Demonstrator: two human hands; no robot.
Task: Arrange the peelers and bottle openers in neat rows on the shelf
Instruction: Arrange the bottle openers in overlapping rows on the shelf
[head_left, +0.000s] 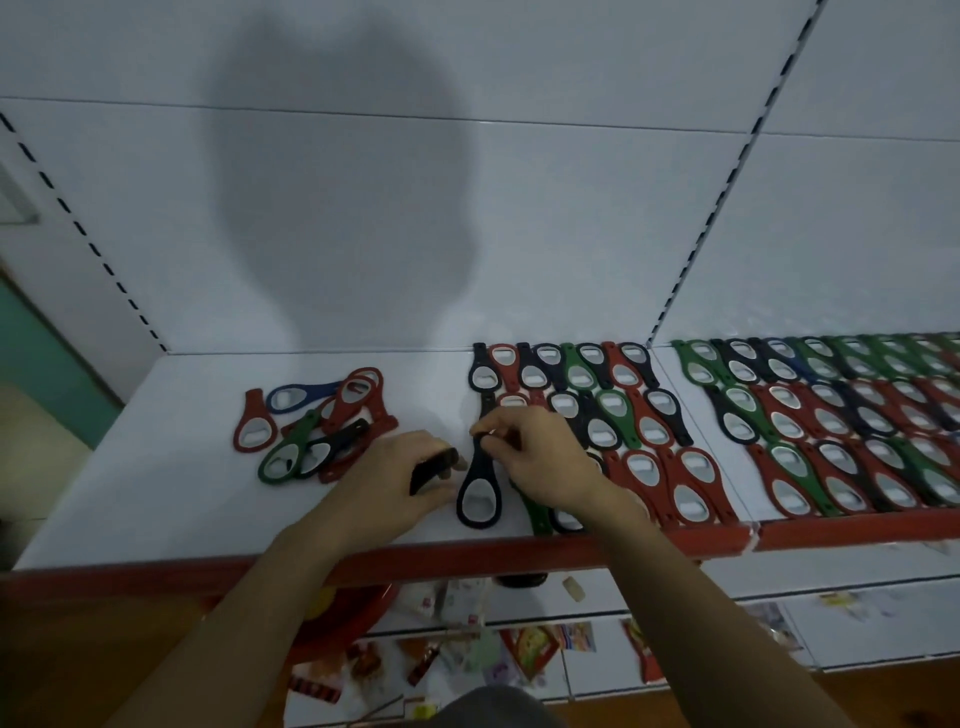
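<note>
Right fingers (500, 429) pinch black opener (480, 465) at rows' (639, 415) edge; left fingers (439, 493) grip second opener (429, 471) over open shelf (156, 493).

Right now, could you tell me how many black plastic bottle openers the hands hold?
2. The looped black opener lies on the white shelf, pinched by the right hand; the second black opener sits in the left hand, mostly hidden.

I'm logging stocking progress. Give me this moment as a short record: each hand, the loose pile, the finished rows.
left hand: grips a black opener
right hand: pinches the handle end of a dark opener on the shelf
loose pile: mixed red, green, blue, black openers, left of the hands
neat rows: interlocked openers, right of the hands
</note>
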